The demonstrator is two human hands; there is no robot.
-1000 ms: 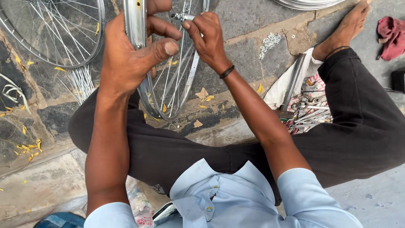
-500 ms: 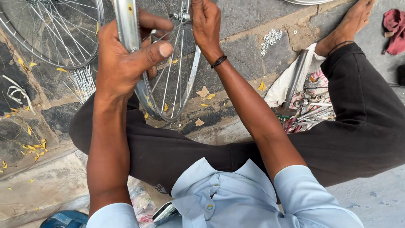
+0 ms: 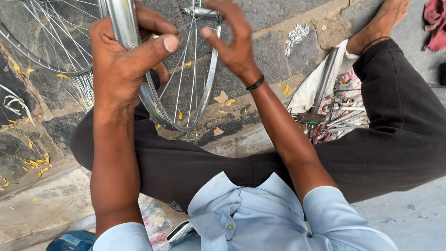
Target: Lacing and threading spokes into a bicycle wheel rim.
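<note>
- A person sits cross-legged on stone paving, seen from above, in a light blue shirt and black trousers.
- The left hand (image 3: pixel 123 60) is closed around the shiny metal rim of a bicycle wheel (image 3: pixel 195 88), fingers curled behind the rim and the thumb pressed across its front. This grip is firm and fully wrapped.
- The wheel stands upright in front of the person's lap, its lower edge resting near the left knee and its top running out of the upper edge of the view.
- The right hand (image 3: pixel 232 42) is raised at the middle of the wheel with fingers spread and curved in a loose, half-open grip. Its fingertips are at the axle (image 3: pixel 200 11), but I cannot tell whether they actually pinch it.
- A dark band (image 3: pixel 255 83) circles the right wrist.
- A second wheel (image 3: pixel 42 32) lies flat on the paving at the upper left corner, with a bundle of loose spokes (image 3: pixel 83 88) just beside it.
- Small yellow leaves (image 3: pixel 35 162) are scattered along the left side of the paving.
- On the right, between the person's legs, a cloth (image 3: pixel 309 90) holds a pile of metal tools (image 3: pixel 337 116), including a long bar.
- A small heap of tiny metal parts (image 3: pixel 297 33) sits on the paving near the top, right of the wheel.
- A bare foot (image 3: pixel 378 23) rests at the upper right, with a red rag (image 3: pixel 436 21) near the corner.
</note>
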